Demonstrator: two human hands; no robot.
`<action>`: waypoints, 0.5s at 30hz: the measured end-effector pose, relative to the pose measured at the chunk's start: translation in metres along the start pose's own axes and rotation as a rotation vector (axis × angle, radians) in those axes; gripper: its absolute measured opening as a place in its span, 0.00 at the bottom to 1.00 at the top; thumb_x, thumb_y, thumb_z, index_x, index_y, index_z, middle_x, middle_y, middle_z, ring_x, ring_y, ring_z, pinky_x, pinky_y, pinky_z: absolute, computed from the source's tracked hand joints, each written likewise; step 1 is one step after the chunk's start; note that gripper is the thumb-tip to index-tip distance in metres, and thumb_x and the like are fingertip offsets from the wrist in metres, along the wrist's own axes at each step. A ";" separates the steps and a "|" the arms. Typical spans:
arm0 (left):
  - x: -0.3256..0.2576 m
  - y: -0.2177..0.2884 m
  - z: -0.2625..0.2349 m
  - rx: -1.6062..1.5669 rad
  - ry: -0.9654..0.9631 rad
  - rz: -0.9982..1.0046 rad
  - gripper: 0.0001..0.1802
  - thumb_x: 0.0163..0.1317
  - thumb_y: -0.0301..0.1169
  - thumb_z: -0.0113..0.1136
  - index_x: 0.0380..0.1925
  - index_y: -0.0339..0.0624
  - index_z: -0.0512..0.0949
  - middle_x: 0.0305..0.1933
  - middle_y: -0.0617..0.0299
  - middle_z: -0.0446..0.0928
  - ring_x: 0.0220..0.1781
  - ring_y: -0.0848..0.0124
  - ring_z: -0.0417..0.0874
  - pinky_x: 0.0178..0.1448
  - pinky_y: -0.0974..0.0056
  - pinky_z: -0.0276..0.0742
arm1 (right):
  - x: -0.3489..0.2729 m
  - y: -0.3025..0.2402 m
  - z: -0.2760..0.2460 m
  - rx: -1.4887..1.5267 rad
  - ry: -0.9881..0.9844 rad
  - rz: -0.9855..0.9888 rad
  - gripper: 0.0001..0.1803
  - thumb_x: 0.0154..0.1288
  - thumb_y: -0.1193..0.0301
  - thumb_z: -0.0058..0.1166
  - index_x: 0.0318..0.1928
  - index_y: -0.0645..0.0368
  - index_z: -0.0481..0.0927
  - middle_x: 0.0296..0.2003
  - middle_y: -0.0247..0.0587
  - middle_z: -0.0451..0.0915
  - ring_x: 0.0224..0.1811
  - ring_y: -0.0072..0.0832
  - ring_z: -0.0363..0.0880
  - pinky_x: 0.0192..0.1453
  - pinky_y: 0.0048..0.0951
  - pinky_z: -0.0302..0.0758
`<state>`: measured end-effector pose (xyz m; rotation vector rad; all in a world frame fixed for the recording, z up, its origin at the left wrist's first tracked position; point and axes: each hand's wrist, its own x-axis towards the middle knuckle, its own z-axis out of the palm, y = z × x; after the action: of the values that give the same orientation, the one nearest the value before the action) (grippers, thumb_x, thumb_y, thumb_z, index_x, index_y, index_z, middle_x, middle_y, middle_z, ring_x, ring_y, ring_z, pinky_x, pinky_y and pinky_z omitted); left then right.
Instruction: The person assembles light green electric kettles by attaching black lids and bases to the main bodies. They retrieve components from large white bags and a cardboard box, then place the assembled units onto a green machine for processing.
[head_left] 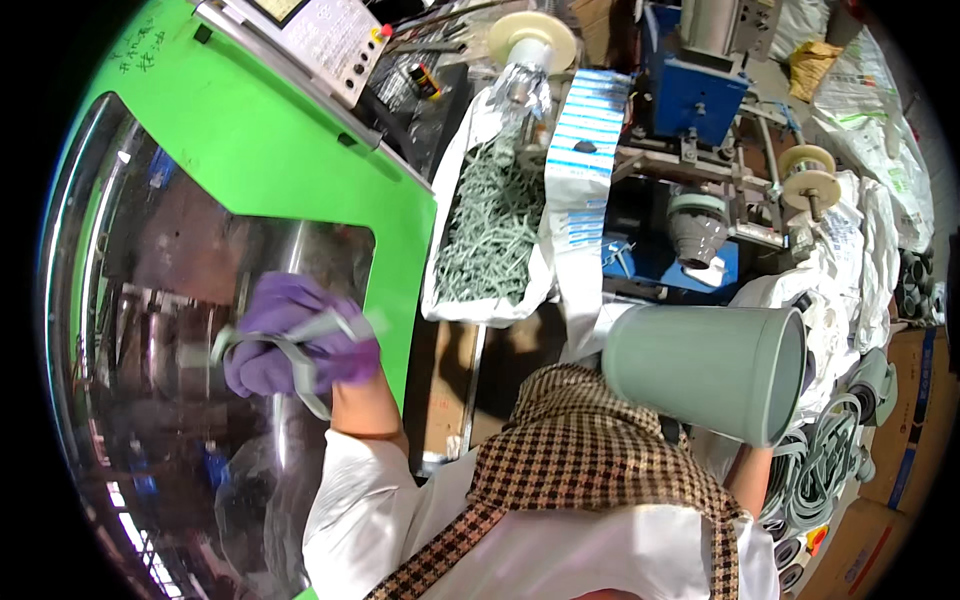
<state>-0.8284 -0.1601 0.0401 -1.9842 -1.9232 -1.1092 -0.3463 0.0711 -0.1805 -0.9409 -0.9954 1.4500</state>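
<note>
My left hand, in a purple glove, is closed around a curved grey-green plastic strip, slightly blurred, in front of the machine's clear door. On my right a grey-green plastic bucket lies sideways, its mouth turned to the right. My right forearm passes beneath and behind the bucket and appears to hold it against my side. The bucket hides most of my right hand and its fingers. Between my arms hangs a checked apron.
A green machine with a control panel stands at left. Ahead, a white container holds grey-green plastic scraps. A blue machine, a wire spool, white sacks, coiled grey strips and cardboard boxes crowd the right.
</note>
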 end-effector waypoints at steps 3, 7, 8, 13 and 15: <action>0.001 -0.041 0.023 0.518 -0.052 -0.420 0.24 0.64 0.42 0.62 0.58 0.48 0.75 0.61 0.48 0.70 0.62 0.56 0.72 0.59 0.58 0.71 | 0.005 -0.006 0.026 -1.111 -0.110 -0.387 0.06 0.64 0.74 0.52 0.37 0.62 0.81 0.33 0.42 0.84 0.32 0.33 0.82 0.38 0.32 0.77; -0.061 -0.021 0.105 0.045 -0.176 -0.616 0.29 0.66 0.43 0.62 0.66 0.48 0.73 0.72 0.43 0.66 0.73 0.55 0.68 0.70 0.58 0.69 | -0.013 0.013 0.126 -0.558 -0.711 -0.656 0.05 0.52 0.72 0.60 0.32 0.56 0.82 0.27 0.43 0.81 0.28 0.41 0.80 0.37 0.41 0.75; -0.078 -0.012 0.118 -0.358 -0.181 -0.638 0.32 0.63 0.43 0.65 0.67 0.51 0.72 0.72 0.43 0.66 0.73 0.55 0.68 0.71 0.57 0.68 | -0.021 0.012 0.147 -0.870 -0.884 -0.805 0.06 0.48 0.72 0.63 0.30 0.55 0.82 0.26 0.40 0.81 0.27 0.38 0.81 0.35 0.37 0.76; -0.136 0.008 0.118 -0.063 -0.862 -0.619 0.30 0.60 0.30 0.64 0.65 0.46 0.71 0.49 0.45 0.81 0.49 0.53 0.84 0.52 0.56 0.79 | -0.054 0.005 0.214 -0.722 -1.297 -0.835 0.16 0.49 0.65 0.68 0.38 0.56 0.82 0.36 0.42 0.84 0.37 0.41 0.84 0.41 0.37 0.79; -0.152 0.010 0.105 0.016 -0.796 -0.655 0.29 0.60 0.29 0.63 0.63 0.46 0.72 0.42 0.47 0.84 0.43 0.51 0.86 0.47 0.55 0.81 | -0.035 0.011 0.232 -0.622 -1.083 -0.915 0.21 0.58 0.57 0.64 0.47 0.57 0.82 0.42 0.45 0.83 0.44 0.41 0.83 0.51 0.38 0.77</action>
<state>-0.7626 -0.2207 -0.1212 -2.0051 -3.1129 -0.3530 -0.5647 0.0166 -0.1121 0.0949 -2.3620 0.7567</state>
